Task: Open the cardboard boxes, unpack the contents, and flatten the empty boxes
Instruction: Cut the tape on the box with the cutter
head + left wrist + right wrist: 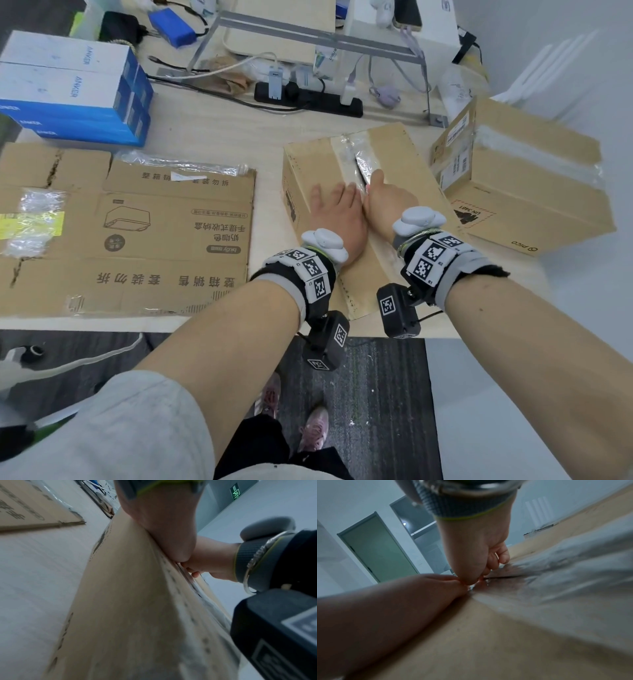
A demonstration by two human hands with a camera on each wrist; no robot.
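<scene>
L hand (337, 214) flat on box (394, 150); R hand (385, 200) prob. gripping knife (363, 171).

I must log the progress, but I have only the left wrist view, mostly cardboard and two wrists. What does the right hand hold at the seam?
Observer: In the head view, the right hand grips what looks like a silvery pointed blade, laid along the taped seam of the middle box.
Operator: Are the left fingers curled?
Observer: No. The left hand lies flat on the box top beside the seam, fingers straight.
Operator: Are other boxes waiting?
Observer: One more taped box stands to the right, and a flattened carton lies to the left.
</scene>
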